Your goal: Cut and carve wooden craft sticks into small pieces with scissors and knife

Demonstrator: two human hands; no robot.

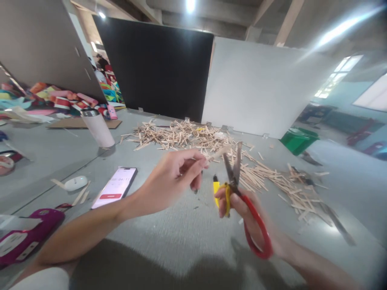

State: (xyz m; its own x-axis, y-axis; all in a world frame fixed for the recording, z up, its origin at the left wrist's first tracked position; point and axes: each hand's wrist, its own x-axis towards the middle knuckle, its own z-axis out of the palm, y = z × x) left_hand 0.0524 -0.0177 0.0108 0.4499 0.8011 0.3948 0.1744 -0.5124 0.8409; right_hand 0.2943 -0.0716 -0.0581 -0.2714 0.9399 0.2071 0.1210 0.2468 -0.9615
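Both hands are up and apart from each other on the near side of the pile of wooden sticks [175, 135], as the head view shows. Pinched between thumb and fingertips, the left hand [173, 177] holds a single stick [220, 153], pale, thin, flat and narrow, slightly blurred, its free end sloping up to the right. That stick shows in front of the pile, its end overlapping the scissors [233, 182]; I cannot tell whether it touches the blades. Wrapped around the handles, one red and one yellow, the right hand [250, 217] grips the scissors, whose dull gray blades are spread and point up toward the pile.

Just nearer than the pile is a yellow tool [216, 187] with a black tip, partly hidden by the right hand. Left of the pile stands a pale bottle [98, 129]; nearer and to its left lies a lit phone [116, 187]. Right of the pile is a green bin [299, 141].
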